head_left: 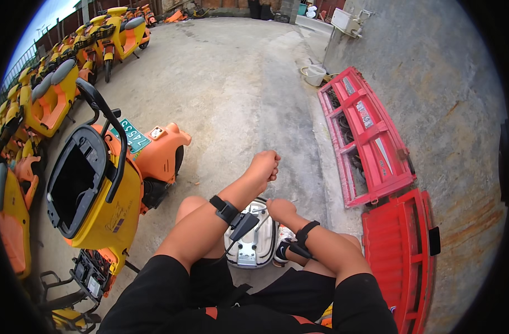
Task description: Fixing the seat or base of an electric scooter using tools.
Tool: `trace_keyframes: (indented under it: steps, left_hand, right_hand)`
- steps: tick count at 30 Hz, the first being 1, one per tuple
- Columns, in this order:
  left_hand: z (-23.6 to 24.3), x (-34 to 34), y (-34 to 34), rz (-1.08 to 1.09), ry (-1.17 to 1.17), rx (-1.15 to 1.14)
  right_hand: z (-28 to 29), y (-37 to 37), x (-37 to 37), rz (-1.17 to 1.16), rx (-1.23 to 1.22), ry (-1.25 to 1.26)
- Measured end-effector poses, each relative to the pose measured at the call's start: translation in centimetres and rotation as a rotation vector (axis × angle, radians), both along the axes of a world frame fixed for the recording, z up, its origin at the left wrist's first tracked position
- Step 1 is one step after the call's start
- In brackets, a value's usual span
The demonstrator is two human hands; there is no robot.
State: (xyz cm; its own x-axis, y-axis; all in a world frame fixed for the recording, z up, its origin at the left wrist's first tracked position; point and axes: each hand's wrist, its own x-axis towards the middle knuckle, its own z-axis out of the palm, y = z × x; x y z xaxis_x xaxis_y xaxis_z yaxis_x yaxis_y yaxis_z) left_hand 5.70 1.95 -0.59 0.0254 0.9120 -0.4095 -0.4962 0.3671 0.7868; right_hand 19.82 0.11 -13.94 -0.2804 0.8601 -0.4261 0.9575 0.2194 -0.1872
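A scooter seat (267, 245) lies upside down on the ground between my legs, its pale underside facing up. Near its close end is a metal hinge bracket (247, 258). Above the seat's far edge I hold my left hand (265, 168) raised, fingers curled into a fist; whatever lies inside is hidden. My right hand (281, 211) is closed low over the seat's right far side. A thin metal rod (259, 211) shows just left of it, though its grip is hidden. Straps with small devices circle both my forearms.
At my left stands a yellow and orange scooter (107, 222) with its seat opening uncovered. Rows of similar scooters (59, 92) line the far left. On the right, red metal panels (371, 139) lean by the concrete wall (432, 111). A white bucket (314, 74) sits farther back.
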Motion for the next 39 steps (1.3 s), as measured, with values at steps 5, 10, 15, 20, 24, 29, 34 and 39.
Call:
trace_keyframes:
  steps: [5, 10, 15, 20, 24, 29, 34, 39]
  left_hand:
    - [0.0, -0.1, 0.0, 0.001, -0.011, -0.025]
    - [-0.2, -0.2, 0.1, 0.016, 0.004, -0.008]
    - [-0.2, -0.1, 0.2, 0.013, 0.001, -0.009]
    - [-0.2, 0.1, 0.2, 0.002, 0.008, -0.012]
    - [-0.1, -0.2, 0.0, 0.018, 0.010, -0.001]
    - [0.0, -0.6, 0.0, 0.029, -0.010, -0.009]
    - [0.0, -0.3, 0.0, 0.008, -0.001, -0.004]
    - [0.0, -0.5, 0.1, 0.012, -0.005, 0.007]
  right_hand:
    - [-1.5, 1.1, -0.5, -0.291, -0.263, 0.209]
    - [-3.6, 1.7, -0.3, -0.518, -0.402, 0.487]
    - [-5.1, 1.5, 0.0, -0.385, -0.297, 0.464]
    - [-3.8, -2.4, -1.6, 0.477, -0.187, 0.363]
    - [-1.8, -3.3, -2.3, 0.514, -0.094, 0.293]
    - [0.0, -1.3, -1.2, 0.418, -0.003, -0.009]
    - [1.4, 1.4, 0.3, 0.675, -0.019, -0.075]
    - [0.7, 0.3, -0.2, 0.900, 0.287, -0.090]
